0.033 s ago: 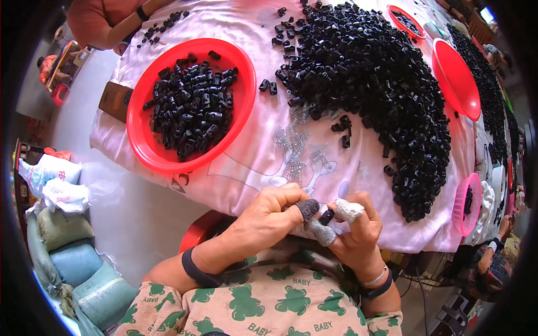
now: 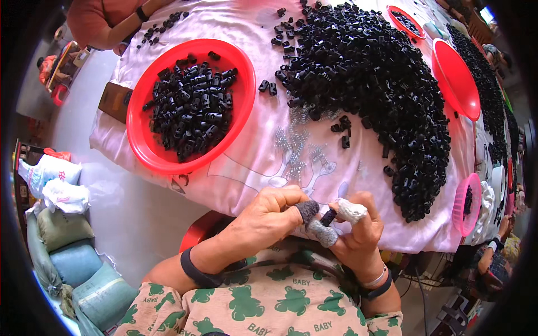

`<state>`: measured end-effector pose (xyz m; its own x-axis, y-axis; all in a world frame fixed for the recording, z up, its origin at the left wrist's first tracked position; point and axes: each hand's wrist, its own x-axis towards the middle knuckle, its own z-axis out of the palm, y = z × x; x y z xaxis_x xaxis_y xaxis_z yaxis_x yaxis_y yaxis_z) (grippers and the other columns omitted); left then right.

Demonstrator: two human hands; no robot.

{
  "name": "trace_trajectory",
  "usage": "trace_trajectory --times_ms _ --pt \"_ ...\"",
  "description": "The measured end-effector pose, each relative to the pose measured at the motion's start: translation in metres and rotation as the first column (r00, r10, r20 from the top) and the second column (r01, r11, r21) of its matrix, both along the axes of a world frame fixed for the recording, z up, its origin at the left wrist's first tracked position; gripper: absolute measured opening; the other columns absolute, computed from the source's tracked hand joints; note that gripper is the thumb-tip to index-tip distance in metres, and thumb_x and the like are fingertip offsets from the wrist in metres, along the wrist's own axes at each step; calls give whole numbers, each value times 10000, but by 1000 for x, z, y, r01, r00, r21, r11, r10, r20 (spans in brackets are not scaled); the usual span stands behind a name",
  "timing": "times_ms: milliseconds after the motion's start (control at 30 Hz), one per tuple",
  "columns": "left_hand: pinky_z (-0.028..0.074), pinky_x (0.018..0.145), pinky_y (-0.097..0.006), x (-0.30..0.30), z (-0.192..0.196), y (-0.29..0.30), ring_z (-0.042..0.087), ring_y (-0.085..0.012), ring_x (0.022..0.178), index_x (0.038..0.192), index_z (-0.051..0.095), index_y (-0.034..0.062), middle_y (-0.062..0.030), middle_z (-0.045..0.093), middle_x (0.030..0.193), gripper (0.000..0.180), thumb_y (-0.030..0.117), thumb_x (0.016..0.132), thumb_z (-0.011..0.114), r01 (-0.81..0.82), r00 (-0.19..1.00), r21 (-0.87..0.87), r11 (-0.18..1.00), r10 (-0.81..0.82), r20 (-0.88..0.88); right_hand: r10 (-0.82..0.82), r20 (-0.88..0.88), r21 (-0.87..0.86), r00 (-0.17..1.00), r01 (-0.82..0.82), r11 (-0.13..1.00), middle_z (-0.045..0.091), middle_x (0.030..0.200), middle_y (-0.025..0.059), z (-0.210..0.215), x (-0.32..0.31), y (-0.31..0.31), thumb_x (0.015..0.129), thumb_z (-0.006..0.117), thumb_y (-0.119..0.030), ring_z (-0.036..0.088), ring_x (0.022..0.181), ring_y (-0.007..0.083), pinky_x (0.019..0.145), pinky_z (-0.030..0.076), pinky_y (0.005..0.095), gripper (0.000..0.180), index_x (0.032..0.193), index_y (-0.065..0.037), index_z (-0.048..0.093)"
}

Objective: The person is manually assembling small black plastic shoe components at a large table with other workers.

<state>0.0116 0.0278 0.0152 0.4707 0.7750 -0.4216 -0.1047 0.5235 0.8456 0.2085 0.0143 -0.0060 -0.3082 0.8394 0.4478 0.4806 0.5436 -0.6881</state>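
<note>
My right hand, in white and grey finger covers, is closed on a small black plastic cord lock, held between thumb and index finger. Close beside it my left hand is pinched, its thumb in a dark grey cover; anything between its fingertips is too small to make out. Just beyond my hands, thin metal springs lie scattered on the pink cloth. A large heap of black cord lock parts spreads at the far right.
A red basin of black cord locks stands on the left of the cloth-covered table. An upturned-edge red basin and a pink basket sit rightward. Another person's arm rests at the far left. Stuffed sacks lie on the floor.
My right hand's white-covered finger has shifted very slightly to the right and the black cord lock shows a little more. The rest stays as it was.
</note>
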Motion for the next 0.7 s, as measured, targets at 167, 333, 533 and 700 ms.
trace_trajectory --times_ms 167,333,533,700 --pt "326 514 -185 -2 -2 0 432 -34 591 963 655 -25 1 529 830 212 179 944 598 95 977 -238 967 -45 210 42 -48 39 998 -40 998 582 795 79 9 -8 -1 629 849 -115 584 670 217 568 493 318 436 990 0 634" --pt "345 527 -168 -3 -7 0 459 -19 611 998 655 2 18 572 825 185 164 915 622 125 921 -327 937 14 390 48 -34 73 998 -45 996 589 807 78 12 -7 0 623 850 -125 588 676 218 567 493 321 474 1027 4 636" --pt "386 574 -176 1 -4 -5 479 -9 656 962 642 7 24 593 821 136 125 895 637 1 986 -147 989 23 165 61 66 86 996 -67 994 593 822 83 9 -1 1 616 841 -146 591 680 229 555 482 331 502 1054 4 646" --pt "366 562 -178 4 -2 -5 441 -8 628 948 635 -4 0 608 836 173 167 941 617 -28 996 -64 998 33 77 60 73 67 996 -65 996 573 792 79 3 0 2 620 842 -159 583 646 227 522 468 329 452 993 2 643"
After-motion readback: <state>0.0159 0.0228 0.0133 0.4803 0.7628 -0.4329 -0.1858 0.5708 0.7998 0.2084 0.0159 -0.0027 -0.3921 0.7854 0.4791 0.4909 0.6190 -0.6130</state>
